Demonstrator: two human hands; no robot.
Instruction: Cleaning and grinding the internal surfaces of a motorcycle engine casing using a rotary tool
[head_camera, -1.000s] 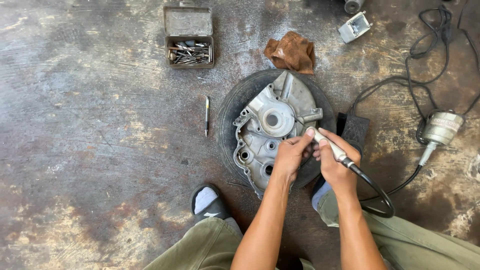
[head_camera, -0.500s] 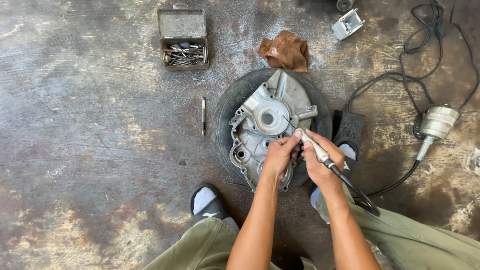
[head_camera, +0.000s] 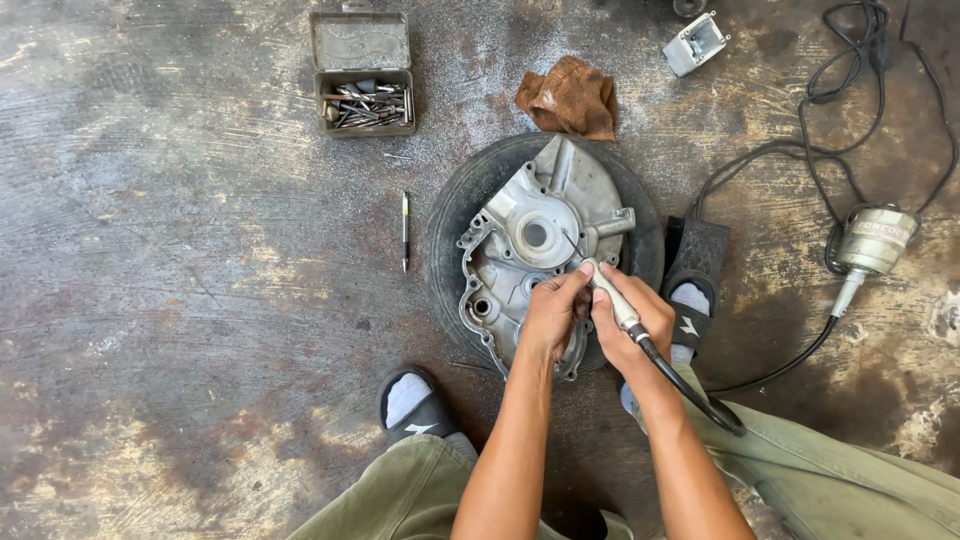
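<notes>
A grey cast-metal engine cover (head_camera: 540, 235) lies on a small black tyre (head_camera: 455, 215) on the floor. Both my hands are over its near right part. My right hand (head_camera: 635, 325) grips a slim metal grinder handpiece (head_camera: 612, 297) whose thin bit points up-left at the cover's round centre hole. My left hand (head_camera: 553, 312) is closed around the front of the same handpiece, resting on the cover. A black flexible shaft (head_camera: 690, 390) runs from the handpiece back past my right wrist.
An open metal tin of bits (head_camera: 362, 85) sits at the upper left, a brown rag (head_camera: 572, 95) behind the tyre, a pen-like tool (head_camera: 405, 230) to its left. A grinder motor (head_camera: 875, 240) with black cables lies right. My slippered feet (head_camera: 415, 400) flank the tyre.
The handpiece and both hands have shifted a little down and left across the cover; the view has drifted slightly. The grip is unchanged.
</notes>
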